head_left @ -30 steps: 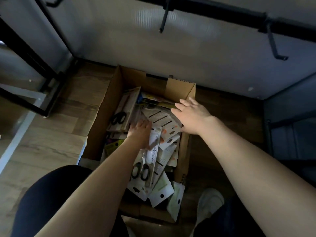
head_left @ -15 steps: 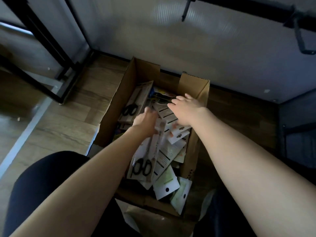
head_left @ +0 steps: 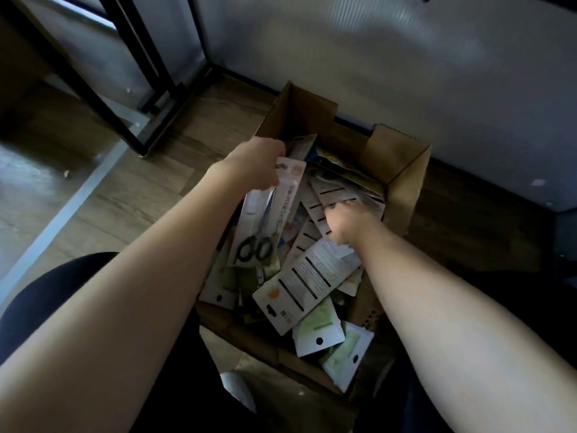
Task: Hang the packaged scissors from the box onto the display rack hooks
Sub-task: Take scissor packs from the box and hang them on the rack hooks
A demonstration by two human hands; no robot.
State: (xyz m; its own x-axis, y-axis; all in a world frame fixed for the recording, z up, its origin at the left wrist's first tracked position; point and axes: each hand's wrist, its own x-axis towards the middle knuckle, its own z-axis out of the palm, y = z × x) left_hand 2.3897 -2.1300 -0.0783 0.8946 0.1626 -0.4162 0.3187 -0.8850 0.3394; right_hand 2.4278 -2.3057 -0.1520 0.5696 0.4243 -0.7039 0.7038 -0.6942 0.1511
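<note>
An open cardboard box (head_left: 402, 170) stands on the floor, filled with several carded packages. My left hand (head_left: 253, 165) grips the top end of a packaged pair of black-handled scissors (head_left: 265, 220), lifted and tilted above the pile. My right hand (head_left: 346, 220) reaches down into the box with fingers curled on a white package with dark stripes (head_left: 315, 276). The display rack hooks are out of view.
A black metal frame (head_left: 146, 89) stands on the wooden floor at the left. A pale wall panel (head_left: 374, 57) rises behind the box. My dark-clad knees (head_left: 46, 292) flank the box at the bottom.
My left hand has lifted the scissors package up off the pile. My right hand has dropped into the box onto a white package. The view has tilted down, losing the hooks.
</note>
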